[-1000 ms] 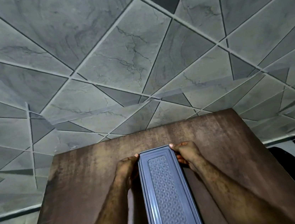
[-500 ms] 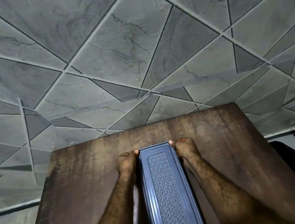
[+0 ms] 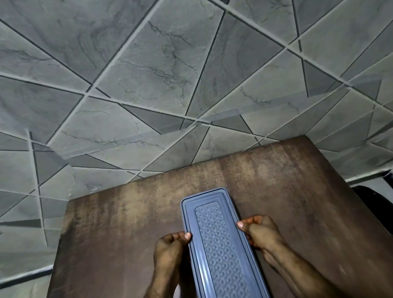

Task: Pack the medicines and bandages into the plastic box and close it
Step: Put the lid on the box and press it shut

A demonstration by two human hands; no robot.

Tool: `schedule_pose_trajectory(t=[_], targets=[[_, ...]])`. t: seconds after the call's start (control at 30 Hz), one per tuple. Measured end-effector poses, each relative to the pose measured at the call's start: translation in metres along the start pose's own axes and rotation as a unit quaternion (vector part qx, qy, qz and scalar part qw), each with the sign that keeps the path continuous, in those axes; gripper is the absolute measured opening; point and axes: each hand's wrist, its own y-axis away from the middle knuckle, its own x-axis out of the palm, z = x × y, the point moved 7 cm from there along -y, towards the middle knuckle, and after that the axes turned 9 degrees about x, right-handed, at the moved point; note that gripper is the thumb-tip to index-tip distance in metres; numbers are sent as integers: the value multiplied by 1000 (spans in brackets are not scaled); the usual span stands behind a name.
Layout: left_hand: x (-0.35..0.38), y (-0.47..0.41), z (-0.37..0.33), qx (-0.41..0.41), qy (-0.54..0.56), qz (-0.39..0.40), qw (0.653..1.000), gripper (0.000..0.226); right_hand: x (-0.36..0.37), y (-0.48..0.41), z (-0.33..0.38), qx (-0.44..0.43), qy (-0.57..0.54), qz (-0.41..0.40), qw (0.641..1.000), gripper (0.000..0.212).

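Observation:
A long grey-blue plastic box [image 3: 222,257] lies lengthwise on the brown wooden table [image 3: 116,233], its textured lid on top and covering it. My left hand [image 3: 170,247] grips the box's left edge, thumb tip on the lid rim. My right hand [image 3: 258,230] grips the right edge the same way. Both hands sit about a third of the way back from the box's far end. No medicines or bandages show; the inside of the box is hidden by the lid.
The table's far edge [image 3: 217,165] meets a wall of grey marbled tiles [image 3: 168,65]. A dark cloth-like object [image 3: 381,210] lies on the floor off the table's right side. Pale floor shows at the left.
Both hands have slid back along the box's sides from its far corners toward me. The box has stayed in place with the lid on.

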Motion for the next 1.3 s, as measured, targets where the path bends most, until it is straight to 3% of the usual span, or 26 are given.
schedule_pose_trajectory(t=[0.17, 0.4, 0.57, 0.77, 0.87, 1.17, 1.3], targets=[[-4, 2, -3, 10, -5, -9, 1000, 9, -2, 3, 4, -28, 10, -28, 999, 16], [-12, 46, 15, 21, -56, 83, 995, 18, -16, 42, -15, -17, 49, 57, 997, 9], [-20, 100, 50, -47, -68, 148, 986, 30, -32, 71, -65, 42, 26, 106, 993, 17], [-29, 107, 57, -20, -82, 79, 993, 46, -36, 72, -69, 0, 51, 52, 997, 14], [-30, 106, 60, -20, -72, 83, 994, 40, -36, 73, -66, -18, 56, 34, 998, 14], [-25, 133, 68, -24, -50, 144, 988, 34, -39, 94, -84, 31, 41, 92, 994, 22], [-29, 132, 73, -20, -59, 115, 991, 37, -44, 98, -99, 58, 27, 103, 993, 26]])
